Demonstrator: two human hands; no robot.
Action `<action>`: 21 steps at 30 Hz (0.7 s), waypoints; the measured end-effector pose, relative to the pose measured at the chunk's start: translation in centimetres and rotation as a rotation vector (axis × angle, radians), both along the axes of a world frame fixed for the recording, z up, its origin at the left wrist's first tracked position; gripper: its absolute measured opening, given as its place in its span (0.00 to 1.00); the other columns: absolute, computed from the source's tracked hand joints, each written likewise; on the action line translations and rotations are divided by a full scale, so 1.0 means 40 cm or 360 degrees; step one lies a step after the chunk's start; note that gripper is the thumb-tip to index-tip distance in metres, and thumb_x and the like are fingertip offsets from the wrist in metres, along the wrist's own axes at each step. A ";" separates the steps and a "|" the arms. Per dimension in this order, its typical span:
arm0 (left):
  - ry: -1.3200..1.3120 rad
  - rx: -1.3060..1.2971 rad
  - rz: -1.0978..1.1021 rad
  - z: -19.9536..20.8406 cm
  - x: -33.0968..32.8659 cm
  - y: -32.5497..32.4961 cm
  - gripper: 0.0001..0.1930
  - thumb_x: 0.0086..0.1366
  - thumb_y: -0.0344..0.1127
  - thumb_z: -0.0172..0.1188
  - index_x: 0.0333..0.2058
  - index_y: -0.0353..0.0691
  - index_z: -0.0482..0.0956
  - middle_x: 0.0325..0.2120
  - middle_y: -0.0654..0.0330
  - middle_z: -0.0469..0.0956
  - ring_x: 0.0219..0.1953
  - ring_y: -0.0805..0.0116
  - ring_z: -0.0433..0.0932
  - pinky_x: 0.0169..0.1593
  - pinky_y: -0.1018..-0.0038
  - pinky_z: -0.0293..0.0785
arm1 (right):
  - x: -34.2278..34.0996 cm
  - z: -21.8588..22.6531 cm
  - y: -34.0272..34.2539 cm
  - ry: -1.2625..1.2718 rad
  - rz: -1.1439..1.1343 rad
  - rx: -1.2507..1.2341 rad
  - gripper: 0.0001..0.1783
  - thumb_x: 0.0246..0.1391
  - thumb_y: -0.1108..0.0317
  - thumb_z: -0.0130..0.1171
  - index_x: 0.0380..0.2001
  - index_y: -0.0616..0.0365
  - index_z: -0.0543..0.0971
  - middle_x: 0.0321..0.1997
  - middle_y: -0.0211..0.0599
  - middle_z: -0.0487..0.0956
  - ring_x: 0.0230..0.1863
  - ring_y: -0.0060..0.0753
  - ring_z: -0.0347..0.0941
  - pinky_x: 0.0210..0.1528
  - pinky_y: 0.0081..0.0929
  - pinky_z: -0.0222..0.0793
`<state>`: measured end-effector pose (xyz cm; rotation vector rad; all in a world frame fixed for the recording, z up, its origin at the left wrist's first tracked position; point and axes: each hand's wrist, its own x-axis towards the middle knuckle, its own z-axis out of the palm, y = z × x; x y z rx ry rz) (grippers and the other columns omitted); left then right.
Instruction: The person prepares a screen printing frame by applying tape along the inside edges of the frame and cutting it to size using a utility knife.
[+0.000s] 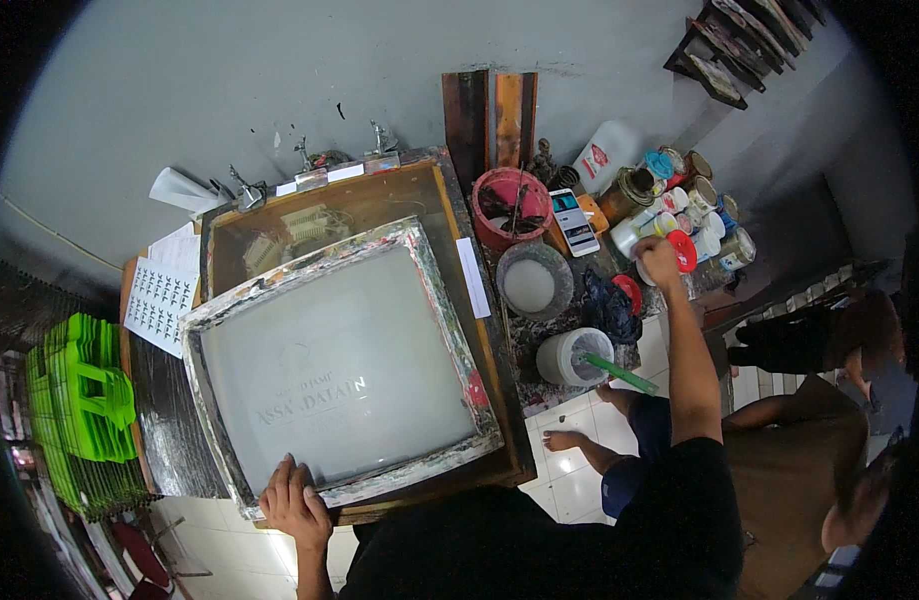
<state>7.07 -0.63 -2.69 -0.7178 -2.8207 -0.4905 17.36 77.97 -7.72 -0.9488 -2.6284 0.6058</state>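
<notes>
Paint-smeared rectangular screen with pale mesh (334,350): lies askew on the brown wooden-edged surface (487,345).
Left hand (297,503): loosely open, back upward, fingers slightly parted, resting over the screen's near rim by the left corner.
Right hand (659,262): on a forward-stretched arm, fingers bent, just beside a round red lid (683,252); cannot tell whether holding anything.

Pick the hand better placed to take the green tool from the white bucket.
Likely right: the right hand is by a red lid, nearer the green tool; the left hand rests on the frame at its lower-left corner.
</notes>
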 end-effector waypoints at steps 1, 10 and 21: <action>-0.0004 0.0022 -0.0011 -0.002 -0.001 0.000 0.19 0.66 0.40 0.50 0.48 0.37 0.84 0.56 0.52 0.80 0.58 0.51 0.77 0.60 0.57 0.62 | 0.013 0.037 0.007 0.0082 -0.0158 -0.0185 0.12 0.51 0.69 0.58 0.30 0.66 0.87 0.31 0.50 0.85 0.32 0.41 0.82 0.37 0.35 0.77; -0.0361 0.0756 0.0160 0.192 0.002 0.129 0.22 0.68 0.36 0.61 0.58 0.34 0.76 0.55 0.49 0.79 0.62 0.52 0.71 0.67 0.58 0.59 | -0.011 0.660 -0.472 0.0732 0.0356 -0.1003 0.09 0.57 0.70 0.64 0.36 0.64 0.86 0.30 0.32 0.83 0.25 0.19 0.74 0.32 0.20 0.70; -0.1627 0.1378 -0.0516 0.299 -0.063 0.322 0.44 0.58 0.39 0.75 0.69 0.39 0.61 0.54 0.48 0.75 0.56 0.63 0.74 0.59 0.67 0.73 | -0.119 0.541 -1.167 0.0582 0.1230 -0.0883 0.11 0.60 0.67 0.65 0.43 0.62 0.85 0.28 0.32 0.82 0.30 0.18 0.75 0.31 0.22 0.68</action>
